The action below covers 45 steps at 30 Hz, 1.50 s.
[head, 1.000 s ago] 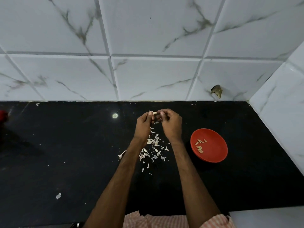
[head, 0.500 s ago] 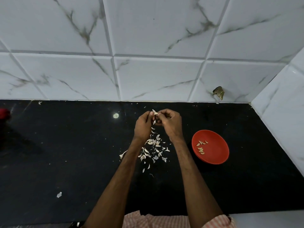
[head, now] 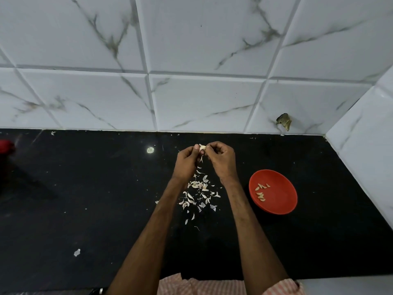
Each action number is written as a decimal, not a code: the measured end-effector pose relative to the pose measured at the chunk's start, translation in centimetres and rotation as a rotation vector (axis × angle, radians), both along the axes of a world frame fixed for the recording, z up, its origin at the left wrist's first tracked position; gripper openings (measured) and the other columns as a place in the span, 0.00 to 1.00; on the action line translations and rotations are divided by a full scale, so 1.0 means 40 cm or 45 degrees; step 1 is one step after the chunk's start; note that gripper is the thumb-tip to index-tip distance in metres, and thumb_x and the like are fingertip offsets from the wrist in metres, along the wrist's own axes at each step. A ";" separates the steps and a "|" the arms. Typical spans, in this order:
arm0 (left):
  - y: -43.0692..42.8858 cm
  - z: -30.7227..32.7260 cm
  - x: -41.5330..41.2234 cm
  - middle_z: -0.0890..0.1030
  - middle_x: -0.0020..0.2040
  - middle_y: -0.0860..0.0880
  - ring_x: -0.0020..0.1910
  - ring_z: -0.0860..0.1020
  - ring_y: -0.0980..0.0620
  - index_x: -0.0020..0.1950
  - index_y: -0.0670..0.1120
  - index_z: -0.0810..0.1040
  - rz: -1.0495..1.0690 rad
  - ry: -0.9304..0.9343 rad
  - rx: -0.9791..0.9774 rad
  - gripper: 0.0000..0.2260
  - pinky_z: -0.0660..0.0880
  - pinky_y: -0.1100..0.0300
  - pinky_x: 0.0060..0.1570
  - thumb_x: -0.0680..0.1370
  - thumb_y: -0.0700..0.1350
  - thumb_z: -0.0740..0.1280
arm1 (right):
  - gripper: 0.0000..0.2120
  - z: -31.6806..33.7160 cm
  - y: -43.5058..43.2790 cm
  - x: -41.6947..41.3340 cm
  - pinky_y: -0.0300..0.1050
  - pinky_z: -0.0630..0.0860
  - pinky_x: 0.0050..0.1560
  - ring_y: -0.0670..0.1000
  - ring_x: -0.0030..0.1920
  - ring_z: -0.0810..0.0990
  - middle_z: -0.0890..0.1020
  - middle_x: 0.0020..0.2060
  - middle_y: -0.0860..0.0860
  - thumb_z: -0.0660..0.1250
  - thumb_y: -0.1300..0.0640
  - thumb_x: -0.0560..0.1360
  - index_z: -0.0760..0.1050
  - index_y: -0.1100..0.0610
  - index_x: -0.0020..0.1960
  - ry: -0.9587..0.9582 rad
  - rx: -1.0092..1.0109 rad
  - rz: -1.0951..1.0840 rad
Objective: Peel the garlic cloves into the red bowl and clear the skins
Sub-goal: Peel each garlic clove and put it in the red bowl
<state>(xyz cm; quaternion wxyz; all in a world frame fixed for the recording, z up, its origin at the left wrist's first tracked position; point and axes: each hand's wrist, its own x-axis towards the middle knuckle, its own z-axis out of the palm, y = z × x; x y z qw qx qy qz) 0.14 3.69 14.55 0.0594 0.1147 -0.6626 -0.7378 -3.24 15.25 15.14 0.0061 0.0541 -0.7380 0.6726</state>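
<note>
Left hand and right hand: both pinching one clove above skins on worktop. Bowl right of skins, apart, short of side wall; worktop wide leftward.

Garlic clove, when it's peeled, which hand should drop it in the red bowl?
Probably the right hand. The round red bowl sits on its side; the left hand would have to cross over. Both pinch the small white garlic clove.
</note>
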 end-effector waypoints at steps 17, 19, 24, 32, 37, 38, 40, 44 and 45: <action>0.014 0.008 0.001 0.79 0.36 0.50 0.25 0.73 0.64 0.45 0.42 0.78 0.236 -0.068 0.209 0.04 0.67 0.72 0.24 0.79 0.37 0.69 | 0.04 -0.004 -0.009 -0.011 0.48 0.80 0.42 0.48 0.36 0.81 0.85 0.36 0.54 0.71 0.61 0.75 0.82 0.60 0.42 0.046 0.126 -0.084; 0.014 0.007 0.004 0.79 0.34 0.53 0.25 0.70 0.62 0.43 0.44 0.78 0.223 -0.117 0.267 0.06 0.64 0.68 0.22 0.80 0.38 0.69 | 0.04 -0.007 -0.011 -0.011 0.48 0.80 0.41 0.47 0.35 0.80 0.84 0.35 0.54 0.71 0.61 0.75 0.82 0.60 0.42 0.049 0.144 -0.085; 0.015 0.014 0.003 0.80 0.30 0.56 0.25 0.68 0.61 0.43 0.45 0.78 0.201 -0.160 0.444 0.07 0.61 0.67 0.21 0.80 0.37 0.67 | 0.03 -0.009 -0.017 -0.007 0.45 0.79 0.40 0.45 0.34 0.81 0.84 0.35 0.54 0.71 0.63 0.75 0.82 0.62 0.43 0.056 0.131 -0.090; 0.017 0.015 -0.002 0.79 0.32 0.55 0.27 0.66 0.60 0.43 0.46 0.79 0.203 -0.201 0.549 0.07 0.60 0.67 0.21 0.80 0.39 0.67 | 0.03 -0.023 -0.012 -0.012 0.47 0.82 0.50 0.50 0.44 0.85 0.85 0.39 0.50 0.70 0.60 0.77 0.83 0.58 0.46 0.087 0.148 -0.024; 0.008 0.023 -0.006 0.80 0.34 0.54 0.24 0.68 0.61 0.43 0.45 0.78 0.241 -0.155 0.433 0.06 0.61 0.67 0.21 0.80 0.39 0.68 | 0.04 -0.033 0.013 -0.032 0.46 0.82 0.51 0.43 0.45 0.84 0.85 0.42 0.44 0.70 0.59 0.78 0.83 0.53 0.50 0.139 0.320 0.025; 0.008 0.022 -0.006 0.80 0.35 0.53 0.24 0.68 0.61 0.42 0.45 0.77 0.248 -0.145 0.391 0.07 0.61 0.68 0.21 0.80 0.39 0.68 | 0.05 -0.029 0.018 -0.033 0.46 0.82 0.48 0.43 0.45 0.83 0.85 0.43 0.43 0.70 0.60 0.78 0.83 0.53 0.53 0.140 0.298 0.013; 0.011 0.019 -0.007 0.79 0.37 0.50 0.24 0.70 0.62 0.43 0.44 0.77 0.259 -0.122 0.307 0.06 0.63 0.69 0.22 0.80 0.38 0.68 | 0.09 -0.018 0.025 -0.031 0.44 0.81 0.40 0.44 0.42 0.82 0.85 0.45 0.44 0.69 0.62 0.79 0.83 0.53 0.56 0.162 0.205 0.011; 0.016 0.014 -0.011 0.79 0.39 0.48 0.26 0.73 0.65 0.44 0.42 0.77 0.237 -0.075 0.138 0.05 0.67 0.74 0.26 0.80 0.36 0.67 | 0.08 -0.015 0.030 -0.029 0.45 0.81 0.42 0.45 0.45 0.83 0.86 0.47 0.47 0.70 0.65 0.78 0.84 0.55 0.53 0.250 0.102 0.083; 0.016 0.011 -0.012 0.79 0.39 0.48 0.26 0.74 0.65 0.45 0.41 0.78 0.224 -0.068 0.093 0.05 0.67 0.74 0.27 0.80 0.36 0.67 | 0.08 -0.017 0.031 -0.029 0.45 0.80 0.44 0.45 0.46 0.84 0.86 0.47 0.47 0.71 0.65 0.77 0.84 0.55 0.52 0.261 0.101 0.085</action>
